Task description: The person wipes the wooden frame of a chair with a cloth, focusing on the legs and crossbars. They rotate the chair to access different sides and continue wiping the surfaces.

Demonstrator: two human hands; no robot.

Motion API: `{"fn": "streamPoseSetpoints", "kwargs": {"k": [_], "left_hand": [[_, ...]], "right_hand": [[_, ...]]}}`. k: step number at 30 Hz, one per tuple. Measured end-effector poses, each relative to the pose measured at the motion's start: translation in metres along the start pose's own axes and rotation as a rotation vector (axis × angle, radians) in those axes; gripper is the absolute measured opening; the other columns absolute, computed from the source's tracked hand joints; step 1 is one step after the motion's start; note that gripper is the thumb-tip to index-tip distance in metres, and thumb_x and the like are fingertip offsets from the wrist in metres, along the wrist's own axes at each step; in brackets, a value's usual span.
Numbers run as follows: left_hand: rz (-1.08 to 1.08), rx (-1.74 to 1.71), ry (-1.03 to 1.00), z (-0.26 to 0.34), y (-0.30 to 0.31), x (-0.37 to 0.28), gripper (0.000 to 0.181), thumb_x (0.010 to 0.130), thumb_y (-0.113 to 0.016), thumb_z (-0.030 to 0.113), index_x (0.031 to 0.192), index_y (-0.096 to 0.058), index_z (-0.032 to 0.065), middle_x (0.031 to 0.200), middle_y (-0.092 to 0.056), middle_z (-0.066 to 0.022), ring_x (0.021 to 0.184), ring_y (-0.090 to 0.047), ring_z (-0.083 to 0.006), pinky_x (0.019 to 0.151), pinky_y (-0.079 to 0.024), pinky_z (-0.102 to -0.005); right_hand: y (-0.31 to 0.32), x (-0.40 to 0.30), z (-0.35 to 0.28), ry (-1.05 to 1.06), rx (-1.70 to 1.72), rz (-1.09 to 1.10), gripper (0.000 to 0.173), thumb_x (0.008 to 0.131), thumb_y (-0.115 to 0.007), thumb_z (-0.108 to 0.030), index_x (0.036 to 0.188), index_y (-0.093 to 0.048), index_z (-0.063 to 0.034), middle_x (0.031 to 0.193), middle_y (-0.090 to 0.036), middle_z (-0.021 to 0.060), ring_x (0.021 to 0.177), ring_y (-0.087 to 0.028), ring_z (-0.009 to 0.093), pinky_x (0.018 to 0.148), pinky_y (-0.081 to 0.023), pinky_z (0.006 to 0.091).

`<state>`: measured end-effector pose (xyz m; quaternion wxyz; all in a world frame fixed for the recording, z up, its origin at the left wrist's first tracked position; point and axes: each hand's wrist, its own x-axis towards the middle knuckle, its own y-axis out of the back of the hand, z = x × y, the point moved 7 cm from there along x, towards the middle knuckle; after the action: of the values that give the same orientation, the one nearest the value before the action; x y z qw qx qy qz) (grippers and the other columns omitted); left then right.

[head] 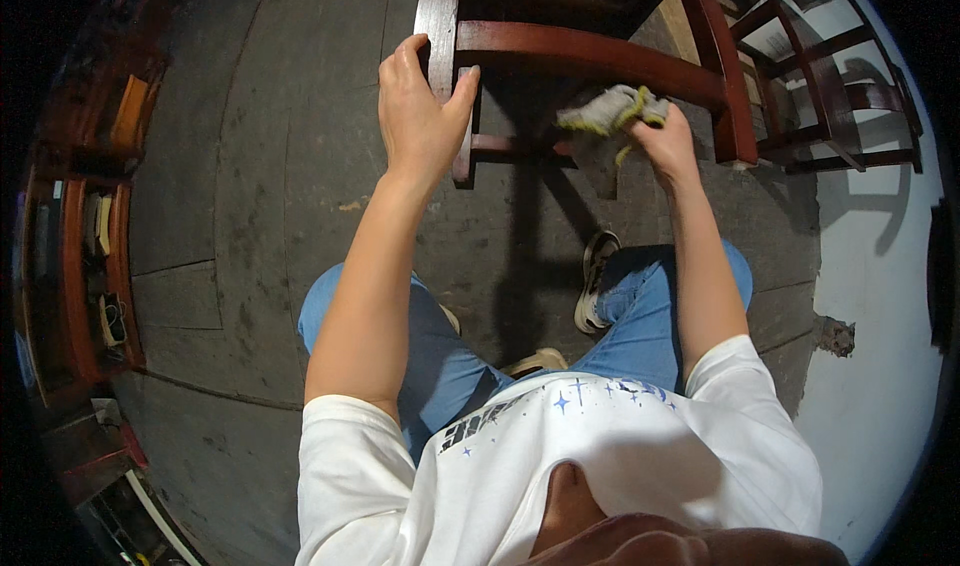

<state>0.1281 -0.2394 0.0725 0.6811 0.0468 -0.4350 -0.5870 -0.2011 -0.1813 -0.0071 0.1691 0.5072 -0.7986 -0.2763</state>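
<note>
In front of me stands a dark red varnished wooden chair [592, 49], with a curved rail joining two posts. My left hand [421, 108] grips its left post [437, 10], fingers on the outer side and thumb on the inner side. Below the curved rail, my right hand [670, 146] holds a bunched grey cloth [607, 109] with yellow-green edging. The cloth is slightly blurred and lies close to the rail's underside; whether it touches the wood I cannot tell. The right post [720, 70] rises just beyond that hand.
Another dark wooden chair [821, 85] stands by the white wall [862, 281] at the right. A reddish wooden cabinet [75, 281] with things on its shelves lines the left side. My knees are bent over the dark, stained floor [255, 213], with a shoe [596, 281] near the middle.
</note>
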Motion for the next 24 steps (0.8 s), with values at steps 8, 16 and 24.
{"fn": "streamPoseSetpoints", "kwargs": {"k": [8,16,24], "left_hand": [[-0.048,-0.010,-0.047,0.002,-0.003,-0.005,0.066,0.079,-0.075,0.026,0.132,-0.043,0.0038,0.120,-0.048,-0.0198,0.108,-0.054,-0.0368,0.090,-0.048,-0.0428],[-0.012,0.059,-0.130,0.002,0.002,-0.006,0.064,0.079,-0.075,0.020,0.131,-0.044,0.0026,0.118,-0.050,-0.0194,0.105,-0.055,-0.0353,0.087,-0.049,-0.0420],[-0.038,0.090,-0.168,0.012,-0.001,-0.001,0.063,0.079,-0.073,0.014,0.132,-0.042,0.0002,0.117,-0.049,-0.0203,0.105,-0.054,-0.0361,0.086,-0.049,-0.0418]], "right_hand": [[-0.105,0.033,0.037,-0.261,1.607,0.030,0.036,0.089,-0.059,-0.029,0.112,-0.054,-0.0009,0.111,-0.060,0.0147,0.100,-0.058,0.028,0.081,-0.050,0.0407],[-0.142,0.032,0.082,0.058,1.062,0.155,0.033,0.089,-0.061,-0.035,0.094,-0.043,-0.0074,0.086,-0.053,0.0060,0.079,-0.053,0.018,0.076,-0.049,0.0323],[-0.239,0.059,0.224,-0.083,0.809,0.164,0.031,0.091,-0.058,-0.031,0.092,-0.035,-0.0098,0.083,-0.050,0.0035,0.073,-0.050,0.018,0.071,-0.048,0.0346]]}}
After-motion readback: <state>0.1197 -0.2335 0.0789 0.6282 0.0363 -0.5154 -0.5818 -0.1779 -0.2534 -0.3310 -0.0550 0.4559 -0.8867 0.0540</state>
